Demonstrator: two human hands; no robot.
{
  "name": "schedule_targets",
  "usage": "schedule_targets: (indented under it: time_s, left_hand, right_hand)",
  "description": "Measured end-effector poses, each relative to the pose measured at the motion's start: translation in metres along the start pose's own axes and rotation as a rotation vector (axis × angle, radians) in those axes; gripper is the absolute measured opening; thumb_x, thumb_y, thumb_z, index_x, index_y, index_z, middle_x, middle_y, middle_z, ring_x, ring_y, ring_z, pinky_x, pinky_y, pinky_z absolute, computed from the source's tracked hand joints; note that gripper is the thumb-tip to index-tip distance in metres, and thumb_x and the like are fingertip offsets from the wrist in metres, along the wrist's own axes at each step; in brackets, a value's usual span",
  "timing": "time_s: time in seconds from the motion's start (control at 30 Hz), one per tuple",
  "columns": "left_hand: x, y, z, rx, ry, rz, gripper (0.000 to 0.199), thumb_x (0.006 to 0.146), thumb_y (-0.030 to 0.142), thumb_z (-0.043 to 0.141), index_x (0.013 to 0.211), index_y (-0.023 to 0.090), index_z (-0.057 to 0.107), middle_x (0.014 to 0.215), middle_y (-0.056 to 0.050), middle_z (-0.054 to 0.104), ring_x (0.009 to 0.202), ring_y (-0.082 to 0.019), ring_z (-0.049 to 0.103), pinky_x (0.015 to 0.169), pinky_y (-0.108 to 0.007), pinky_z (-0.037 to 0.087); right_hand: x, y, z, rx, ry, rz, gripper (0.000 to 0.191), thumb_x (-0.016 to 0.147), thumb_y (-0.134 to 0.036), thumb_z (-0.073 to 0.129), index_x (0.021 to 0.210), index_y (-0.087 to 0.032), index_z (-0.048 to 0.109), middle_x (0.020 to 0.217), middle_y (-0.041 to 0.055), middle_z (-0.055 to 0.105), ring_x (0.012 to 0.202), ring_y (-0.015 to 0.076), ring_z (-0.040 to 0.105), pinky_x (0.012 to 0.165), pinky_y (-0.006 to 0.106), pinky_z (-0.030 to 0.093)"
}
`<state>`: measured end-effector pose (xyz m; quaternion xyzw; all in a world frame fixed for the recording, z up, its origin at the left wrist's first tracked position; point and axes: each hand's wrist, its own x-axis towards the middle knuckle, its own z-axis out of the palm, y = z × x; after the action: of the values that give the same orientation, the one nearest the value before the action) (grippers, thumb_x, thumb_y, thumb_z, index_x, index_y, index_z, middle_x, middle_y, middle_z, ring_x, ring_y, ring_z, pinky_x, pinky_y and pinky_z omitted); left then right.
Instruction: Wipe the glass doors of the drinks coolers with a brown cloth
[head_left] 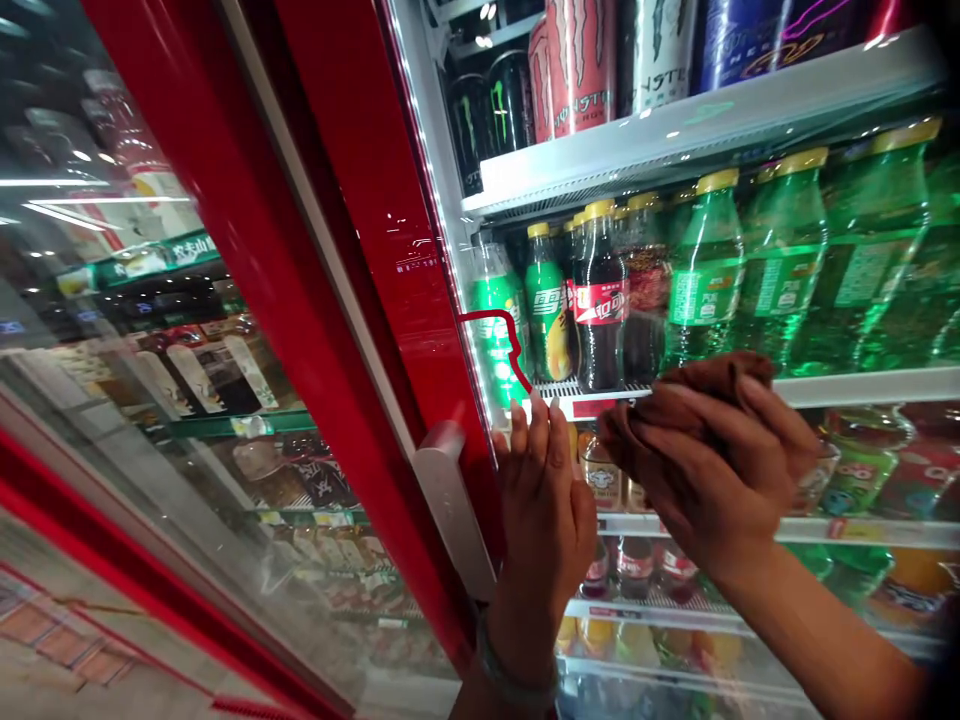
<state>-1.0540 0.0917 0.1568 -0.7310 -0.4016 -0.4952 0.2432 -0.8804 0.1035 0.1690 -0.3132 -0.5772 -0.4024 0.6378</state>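
My left hand [544, 500] is raised with its fingers stretched out and pointing up, in front of the glass beside the red door frame [341, 150]. Just left of it is a silver door handle [454, 510]. Whether the fingertips touch the glass I cannot tell. To the right, my right hand [735, 485] is closed around a bunched brown cloth [709, 378], held in front of the drinks fridge. Behind the hands, a cola bottle [600, 300] and several green soda bottles [705, 270] stand on a shelf.
Energy drink cans [581, 70] line the shelf above. Lower shelves hold more bottles [634, 565]. A second red-framed glass panel at left shows blurred packages [202, 370]. A dark red line [514, 345] crosses the glass above my left fingers.
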Motion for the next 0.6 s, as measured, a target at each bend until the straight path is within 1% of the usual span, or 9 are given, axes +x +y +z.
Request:
schedule_targets:
  time_s: [0.1,0.17,0.23,0.3,0.37,0.43,0.5,0.57,0.6]
  left_hand:
    - [-0.002,-0.004,-0.006,-0.019,0.018,0.003,0.076,0.100,0.008,0.040,0.168,0.016,0.008,0.176,-0.011,0.017,0.164,-0.025,0.009,0.135,-0.051,0.017]
    - [-0.006,-0.009,-0.011,-0.019,0.037,-0.017,0.076,0.100,0.009,0.039,0.169,0.017,0.006,0.176,-0.010,0.016,0.164,-0.024,0.011,0.134,-0.049,0.022]
    - [-0.012,-0.013,-0.017,-0.005,0.040,-0.036,0.077,0.100,0.008,0.039,0.169,0.017,0.006,0.175,-0.012,0.018,0.163,-0.025,0.014,0.133,-0.050,0.026]
    - [-0.019,-0.016,-0.020,-0.006,0.038,-0.018,0.078,0.099,0.007,0.041,0.168,0.016,0.007,0.174,-0.014,0.022,0.162,-0.026,0.016,0.131,-0.052,0.030]
    - [-0.023,-0.016,-0.021,-0.026,0.049,0.010,0.080,0.098,0.005,0.043,0.168,0.016,0.007,0.173,-0.016,0.023,0.162,-0.026,0.017,0.130,-0.051,0.032]
    - [-0.027,-0.014,-0.020,-0.045,0.057,0.015,0.081,0.097,0.004,0.043,0.168,0.016,0.006,0.173,-0.016,0.023,0.162,-0.026,0.016,0.130,-0.052,0.032]
    - [-0.031,-0.011,-0.021,-0.062,0.044,0.006,0.079,0.098,0.006,0.043,0.168,0.016,0.007,0.173,-0.015,0.021,0.162,-0.027,0.016,0.130,-0.053,0.031]
    - [-0.040,-0.008,-0.024,-0.070,0.039,0.005,0.077,0.099,0.010,0.043,0.168,0.015,0.009,0.174,-0.015,0.020,0.162,-0.027,0.015,0.131,-0.051,0.031]
    - [-0.046,-0.006,-0.026,-0.069,0.043,0.002,0.075,0.099,0.011,0.042,0.168,0.015,0.011,0.174,-0.014,0.020,0.163,-0.026,0.015,0.132,-0.049,0.029]
  right_hand:
    - [0.019,-0.031,0.023,0.071,-0.054,-0.016,0.028,0.083,-0.024,0.083,0.109,-0.030,0.074,0.129,0.0029,0.072,0.143,0.0315,0.049,0.121,0.056,0.041]
    - [0.012,-0.045,0.028,0.126,-0.112,-0.067,0.024,0.090,-0.024,0.074,0.113,-0.030,0.073,0.128,0.0019,0.073,0.141,0.0270,0.050,0.124,0.053,0.038]
    - [-0.006,-0.047,0.022,0.169,-0.153,-0.104,0.023,0.092,-0.021,0.071,0.113,-0.030,0.072,0.122,0.0009,0.075,0.136,0.0225,0.054,0.124,0.049,0.039]
    - [-0.022,-0.039,0.010,0.176,-0.177,-0.132,0.025,0.089,-0.021,0.077,0.112,-0.029,0.073,0.114,-0.0002,0.077,0.131,0.0209,0.057,0.123,0.046,0.042]
    - [-0.025,-0.029,0.002,0.135,-0.153,-0.119,0.030,0.080,-0.020,0.085,0.107,-0.030,0.074,0.110,-0.0006,0.076,0.131,0.0225,0.058,0.120,0.046,0.045]
    - [-0.016,-0.029,0.004,0.086,-0.111,-0.061,0.034,0.075,-0.019,0.089,0.104,-0.030,0.075,0.115,0.0006,0.076,0.134,0.0267,0.056,0.117,0.049,0.047]
    - [-0.007,-0.041,0.014,0.094,-0.087,-0.004,0.030,0.080,-0.021,0.085,0.106,-0.030,0.075,0.122,0.0021,0.074,0.138,0.0292,0.053,0.117,0.053,0.045]
    - [-0.010,-0.059,0.023,0.166,-0.134,-0.007,0.022,0.090,-0.022,0.075,0.112,-0.028,0.074,0.126,0.0020,0.074,0.140,0.0266,0.052,0.121,0.052,0.042]
    - [-0.017,-0.067,0.026,0.213,-0.171,-0.038,0.020,0.096,-0.022,0.067,0.114,-0.027,0.073,0.125,0.0009,0.075,0.140,0.0234,0.052,0.123,0.050,0.040]
